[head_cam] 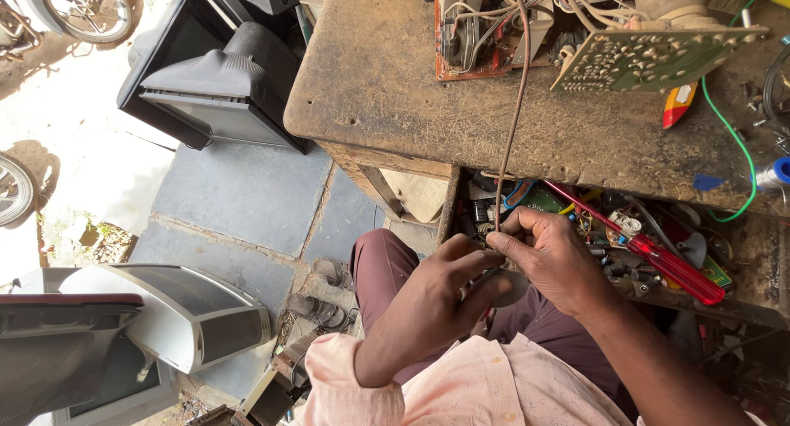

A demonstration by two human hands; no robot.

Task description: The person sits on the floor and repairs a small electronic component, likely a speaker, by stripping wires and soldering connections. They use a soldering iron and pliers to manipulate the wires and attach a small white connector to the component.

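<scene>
My right hand (pixel 550 253) pinches a thin brown cable (pixel 516 105) that runs up across the worn wooden workbench (pixel 395 88) to an exposed circuit board (pixel 477 31) with many wires. My left hand (pixel 448 290) is curled around a round grey object (pixel 510 288) held in my lap, right under the right hand's fingers. Both hands touch each other in front of an open drawer (pixel 625 237) full of parts.
A red-handled screwdriver (pixel 658 257) lies across the drawer. A green perforated board (pixel 650 55) and a green wire (pixel 732 134) sit on the bench. Old television sets (pixel 218 72) stand on the floor at left; another casing (pixel 177 311) lies lower left.
</scene>
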